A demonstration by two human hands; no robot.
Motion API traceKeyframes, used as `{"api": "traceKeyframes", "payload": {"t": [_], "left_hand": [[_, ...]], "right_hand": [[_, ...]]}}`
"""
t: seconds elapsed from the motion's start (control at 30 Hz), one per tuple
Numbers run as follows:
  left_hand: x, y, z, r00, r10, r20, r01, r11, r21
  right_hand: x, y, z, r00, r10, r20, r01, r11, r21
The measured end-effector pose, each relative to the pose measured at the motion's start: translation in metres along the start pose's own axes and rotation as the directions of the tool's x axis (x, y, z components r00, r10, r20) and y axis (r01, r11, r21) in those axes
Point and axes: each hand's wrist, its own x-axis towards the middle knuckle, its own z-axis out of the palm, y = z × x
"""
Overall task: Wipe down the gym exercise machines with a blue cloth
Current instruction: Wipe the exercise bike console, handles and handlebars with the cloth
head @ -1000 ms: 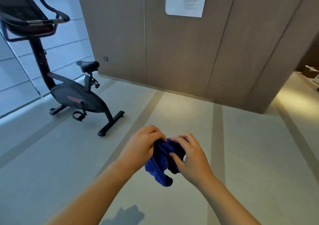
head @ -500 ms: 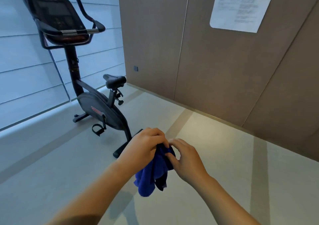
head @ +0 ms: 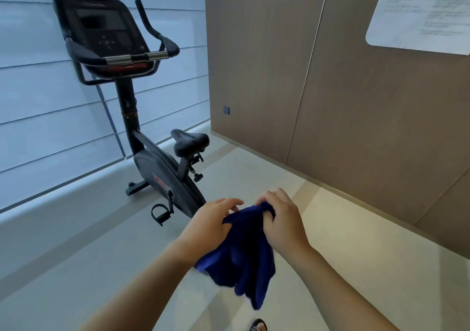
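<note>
Head view: both hands grip the blue cloth point(head: 241, 252) in mid-air, just right of the exercise bike point(head: 142, 117). Left hand point(head: 211, 225) pinches its upper edge, right hand point(head: 282, 219) clutches the bunched top corner. Cloth hangs loose, clear of the bike, above the floor point(head: 76, 267).

One exercise bike point(head: 142, 117) stands on the floor, with one seat point(head: 190, 141), one console point(head: 101, 28) and one pedal point(head: 160, 213) showing. One blue cloth point(head: 241, 254) is in view. Two hands show: the left hand point(head: 211, 225) and the right hand point(head: 282, 220). One paper sheet point(head: 422, 13) hangs on the wall, and one small switch point(head: 226, 110).
</note>
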Motion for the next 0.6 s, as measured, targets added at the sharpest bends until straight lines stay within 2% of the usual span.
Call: {"api": "traceKeyframes", "payload": {"t": [0.23, 0.4, 0.6], "left_hand": [[0.160, -0.069, 0.009, 0.994, -0.106, -0.025, 0.107, 0.993, 0.051], [0.270, -0.095, -0.001, 0.991, -0.084, -0.101, 0.086, 0.996, 0.011], [0.396, -0.132, 0.001, 0.997, -0.028, -0.074, 0.027, 0.999, -0.022]], "right_hand": [[0.155, 0.082, 0.022, 0.999, -0.047, 0.023, 0.048, 0.998, -0.031], [0.249, 0.123, 0.028, 1.000, -0.022, -0.006, 0.022, 0.999, -0.038], [0.363, 0.175, 0.030, 0.999, 0.001, -0.044, -0.002, 1.000, -0.028]]}}
